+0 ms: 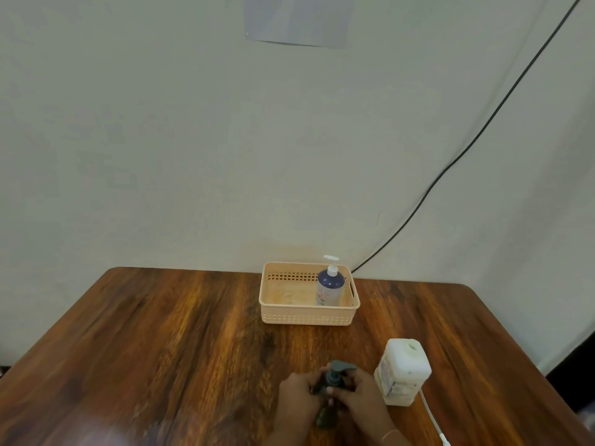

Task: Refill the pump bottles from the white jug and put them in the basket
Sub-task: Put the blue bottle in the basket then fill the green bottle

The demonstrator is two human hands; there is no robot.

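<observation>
A dark green pump bottle (325, 419) stands on the wooden table (180, 342) near its front edge. My left hand (297, 399) grips its body from the left. My right hand (362, 397) is closed around its grey-green pump head (342, 366) and collar. Just to the right stands the white jug (402, 371), upright, its top opening uncapped. Farther back, a beige basket (309, 317) holds a blue pump bottle (329, 286) with a white pump, upright in its right half.
A white cable (433, 420) lies on the table in front of the jug, running to the front edge. A black cable (450, 162) hangs down the wall behind the basket. The wall sits right behind the table's far edge.
</observation>
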